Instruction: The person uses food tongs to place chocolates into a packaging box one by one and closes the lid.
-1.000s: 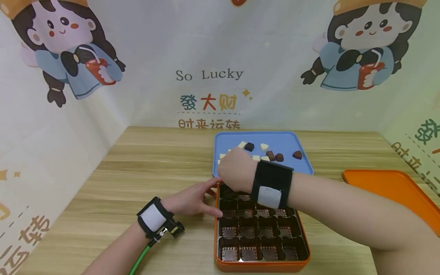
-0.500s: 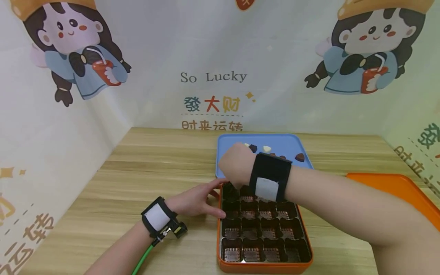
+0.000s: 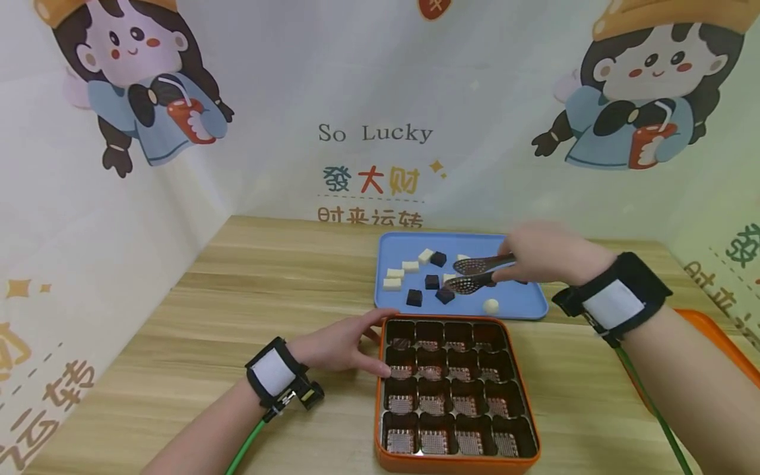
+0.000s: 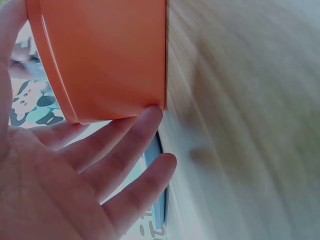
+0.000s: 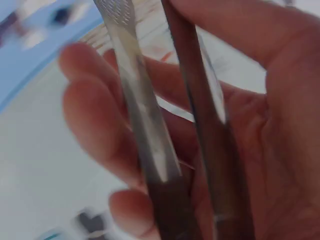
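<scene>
My left hand (image 3: 341, 344) rests at the far left corner of an orange box (image 3: 457, 463), thumb on its rim. In the left wrist view, its extended fingers touch the box's orange side (image 4: 107, 60). A dark insert (image 3: 453, 381) with rows of square compartments fills the box, and a dark brown chocolate (image 3: 401, 344) lies in the far left one. My right hand (image 3: 546, 254) grips metal tongs (image 3: 475, 266) with perforated ends. Those ends are spread apart over the blue tray (image 3: 516, 308), overlapping dark chocolates (image 3: 414, 297) and white chocolates (image 3: 392, 284) in this view.
Behind the box lies the blue tray, with a round white chocolate (image 3: 491, 306) near its front edge. An orange tray (image 3: 721, 336) sits at the right, partly behind the right forearm. A printed curtain (image 3: 267, 132) stands beyond the wooden table (image 3: 285, 284). Green cables (image 3: 243, 448) trail from both wrist cameras.
My right hand has moved from over the box's far left compartments to the right, above the blue tray, bringing the tongs into view. The left hand stays at the box.
</scene>
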`<state>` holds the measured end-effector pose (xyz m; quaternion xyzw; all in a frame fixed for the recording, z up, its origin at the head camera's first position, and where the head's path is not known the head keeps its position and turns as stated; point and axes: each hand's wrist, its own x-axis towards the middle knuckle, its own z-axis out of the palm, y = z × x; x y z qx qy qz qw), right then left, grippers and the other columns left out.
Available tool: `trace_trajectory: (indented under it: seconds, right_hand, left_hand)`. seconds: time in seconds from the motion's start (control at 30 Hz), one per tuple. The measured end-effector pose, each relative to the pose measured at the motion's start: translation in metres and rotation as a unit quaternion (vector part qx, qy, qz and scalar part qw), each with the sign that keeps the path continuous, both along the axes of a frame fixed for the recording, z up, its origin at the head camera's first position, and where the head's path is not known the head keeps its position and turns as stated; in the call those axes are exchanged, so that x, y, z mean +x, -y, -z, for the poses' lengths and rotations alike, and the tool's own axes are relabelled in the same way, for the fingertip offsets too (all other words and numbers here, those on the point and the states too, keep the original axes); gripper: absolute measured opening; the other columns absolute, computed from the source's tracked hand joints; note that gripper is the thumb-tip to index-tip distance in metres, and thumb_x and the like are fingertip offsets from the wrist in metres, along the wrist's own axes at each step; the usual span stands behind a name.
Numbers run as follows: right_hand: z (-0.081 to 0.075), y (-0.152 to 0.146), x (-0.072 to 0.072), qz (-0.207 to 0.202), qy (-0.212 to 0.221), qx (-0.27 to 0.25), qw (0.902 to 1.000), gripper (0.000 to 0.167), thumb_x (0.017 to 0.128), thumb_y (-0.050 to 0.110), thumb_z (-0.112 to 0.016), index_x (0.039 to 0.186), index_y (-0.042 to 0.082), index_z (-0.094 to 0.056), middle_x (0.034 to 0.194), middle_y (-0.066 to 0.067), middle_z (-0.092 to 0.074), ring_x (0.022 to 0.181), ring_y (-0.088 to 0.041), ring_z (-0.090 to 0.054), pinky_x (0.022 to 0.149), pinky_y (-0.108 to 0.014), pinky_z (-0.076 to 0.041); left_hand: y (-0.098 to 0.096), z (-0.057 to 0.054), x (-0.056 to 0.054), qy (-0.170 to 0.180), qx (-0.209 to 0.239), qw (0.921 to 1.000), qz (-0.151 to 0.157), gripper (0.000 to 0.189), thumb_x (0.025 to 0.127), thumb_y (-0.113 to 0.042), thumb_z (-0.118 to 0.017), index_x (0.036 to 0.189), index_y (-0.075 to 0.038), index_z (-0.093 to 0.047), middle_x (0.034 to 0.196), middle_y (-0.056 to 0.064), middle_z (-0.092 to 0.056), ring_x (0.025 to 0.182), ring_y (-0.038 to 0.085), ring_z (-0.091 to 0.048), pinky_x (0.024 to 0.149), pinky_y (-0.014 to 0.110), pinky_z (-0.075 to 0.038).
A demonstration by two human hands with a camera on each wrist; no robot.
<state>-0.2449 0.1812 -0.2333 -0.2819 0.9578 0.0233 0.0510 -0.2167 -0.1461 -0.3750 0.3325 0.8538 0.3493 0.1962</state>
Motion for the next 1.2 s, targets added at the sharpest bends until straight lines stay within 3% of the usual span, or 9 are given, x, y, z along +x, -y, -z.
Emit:
trace_trajectory:
  seconds: [0.17, 0.3, 0.47, 0.63, 0.9, 1.2]
  right_hand:
    - [0.027, -0.042, -0.02, 0.052, -0.035, 0.001, 0.9981, 0.026, 0.091, 0.027, -0.081, 0.092, 0.001, -0.077, 0.087, -0.009, -0.074, 0.072, -0.021, -0.063, 0.064, -0.039, -0.052]
    - [0.038, -0.057, -0.035, 0.062, -0.037, 0.019, 0.9972, 0.031, 0.09, 0.025, -0.082, 0.101, -0.004, -0.076, 0.099, -0.017, -0.077, 0.083, -0.029, -0.07, 0.074, -0.047, -0.059]
    - [0.044, -0.055, -0.047, 0.056, -0.026, 0.043, 0.9972, 0.025, 0.09, 0.023, -0.083, 0.095, -0.001, -0.077, 0.091, -0.011, -0.075, 0.076, -0.023, -0.065, 0.068, -0.042, -0.055]
    - [0.043, -0.046, -0.053, 0.049, -0.035, 0.065, 0.996, 0.023, 0.09, 0.021, -0.082, 0.087, -0.001, -0.074, 0.079, -0.005, -0.069, 0.068, -0.02, -0.055, 0.066, -0.04, -0.053]
    - [0.047, -0.042, -0.059, 0.057, -0.012, 0.09, 0.9942, 0.021, 0.091, 0.019, -0.08, 0.086, 0.0, -0.073, 0.078, -0.005, -0.068, 0.069, -0.019, -0.057, 0.069, -0.041, -0.054]
    - [0.057, -0.051, -0.055, 0.048, -0.002, 0.044, 0.9979, 0.022, 0.095, 0.016, -0.076, 0.078, 0.003, -0.07, 0.07, 0.001, -0.056, 0.063, -0.015, -0.042, 0.059, -0.028, -0.033]
  left_hand:
    - [0.0, 0.002, -0.002, 0.001, 0.003, 1.0, 0.001, 0.094, 0.091, -0.029, -0.083, 0.163, -0.006, -0.028, 0.159, 0.022, -0.042, 0.132, 0.036, -0.056, 0.105, 0.051, -0.049]
    - [0.0, 0.003, -0.002, 0.006, 0.005, 1.0, -0.001, 0.093, 0.091, -0.029, -0.083, 0.163, -0.007, -0.028, 0.159, 0.022, -0.042, 0.133, 0.036, -0.055, 0.106, 0.052, -0.048]
    - [0.001, 0.002, 0.0, 0.011, 0.004, 0.9999, -0.005, 0.094, 0.092, -0.029, -0.082, 0.164, -0.007, -0.027, 0.159, 0.023, -0.041, 0.133, 0.037, -0.054, 0.106, 0.053, -0.048]
    - [0.0, 0.0, 0.0, 0.013, 0.0, 0.9999, -0.007, 0.094, 0.092, -0.03, -0.082, 0.164, -0.007, -0.026, 0.159, 0.023, -0.042, 0.134, 0.037, -0.053, 0.107, 0.054, -0.048]
    - [-0.001, 0.001, 0.0, 0.01, -0.001, 0.9999, -0.003, 0.094, 0.092, -0.029, -0.082, 0.164, -0.006, -0.026, 0.159, 0.023, -0.041, 0.133, 0.038, -0.054, 0.107, 0.053, -0.048]
    - [-0.001, 0.0, 0.0, 0.009, -0.003, 0.9999, -0.007, 0.094, 0.092, -0.029, -0.082, 0.164, -0.006, -0.026, 0.158, 0.023, -0.043, 0.133, 0.037, -0.054, 0.107, 0.053, -0.048]
